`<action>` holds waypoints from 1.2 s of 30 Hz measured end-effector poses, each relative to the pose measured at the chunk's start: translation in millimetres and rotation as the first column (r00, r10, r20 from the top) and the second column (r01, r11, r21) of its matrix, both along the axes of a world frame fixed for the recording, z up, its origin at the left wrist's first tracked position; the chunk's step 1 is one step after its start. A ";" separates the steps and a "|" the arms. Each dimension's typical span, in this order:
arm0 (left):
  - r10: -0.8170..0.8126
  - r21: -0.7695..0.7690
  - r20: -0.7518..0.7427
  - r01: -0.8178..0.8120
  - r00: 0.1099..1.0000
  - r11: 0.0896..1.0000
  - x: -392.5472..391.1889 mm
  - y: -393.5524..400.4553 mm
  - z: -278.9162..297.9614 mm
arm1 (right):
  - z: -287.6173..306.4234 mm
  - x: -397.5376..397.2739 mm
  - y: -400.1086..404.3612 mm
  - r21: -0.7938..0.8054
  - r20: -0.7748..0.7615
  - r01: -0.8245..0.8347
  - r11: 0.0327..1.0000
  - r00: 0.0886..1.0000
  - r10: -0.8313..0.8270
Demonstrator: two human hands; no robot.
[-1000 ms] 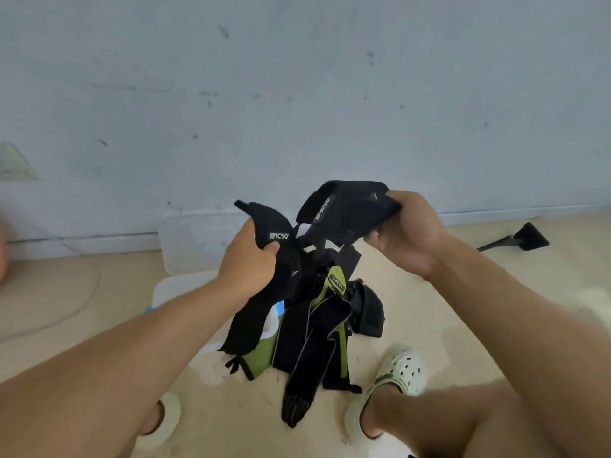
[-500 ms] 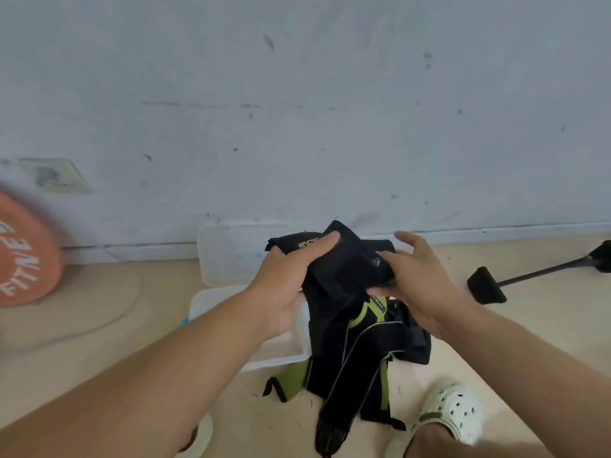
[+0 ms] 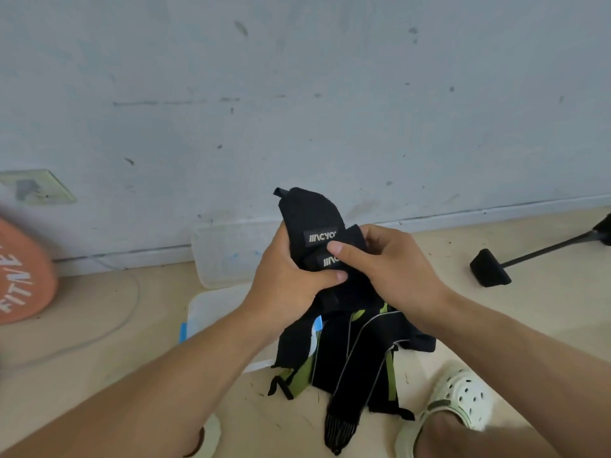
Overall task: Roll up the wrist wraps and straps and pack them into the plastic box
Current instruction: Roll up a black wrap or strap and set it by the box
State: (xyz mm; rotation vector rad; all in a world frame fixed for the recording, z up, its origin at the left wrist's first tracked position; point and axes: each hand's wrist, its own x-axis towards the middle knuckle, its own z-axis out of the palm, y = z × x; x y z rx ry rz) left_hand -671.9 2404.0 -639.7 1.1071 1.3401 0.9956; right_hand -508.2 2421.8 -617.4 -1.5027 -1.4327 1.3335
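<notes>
Both hands hold a bundle of black wrist wraps with white-lettered labels, raised above the floor. My left hand grips the bundle from the left, thumb across its lower fold. My right hand clasps it from the right, thumb pressed on a label. Black and green straps hang down from the bundle to the floor. A clear plastic box stands against the wall behind my hands, and its white lid lies on the floor in front of it.
An orange weight plate leans at the left wall, with a thin cable curving over the floor. A black-footed bar lies at the right. My white clog is at the lower right. A wall socket sits low left.
My hands came together and folded the black wraps into one bundle, with two labels now facing me. The view shifted down and left, which brought the orange plate into sight.
</notes>
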 end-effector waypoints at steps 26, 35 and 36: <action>-0.025 -0.052 0.151 0.033 0.988 0.998 -0.1 -0.9 22.6 | -2.6 24.8 -9.5 -0.098 -0.253 0.034 0.995 0.966 -0.058; 0.030 -0.038 0.136 -0.025 0.990 0.999 0.3 3.0 20.3 | 4.4 18.1 -11.3 -0.022 -0.330 0.007 1.000 0.944 -0.013; 0.032 -0.036 0.138 -0.027 0.990 0.999 -0.4 3.2 19.8 | 5.7 17.3 -11.7 -0.029 -0.331 0.006 1.000 0.944 -0.015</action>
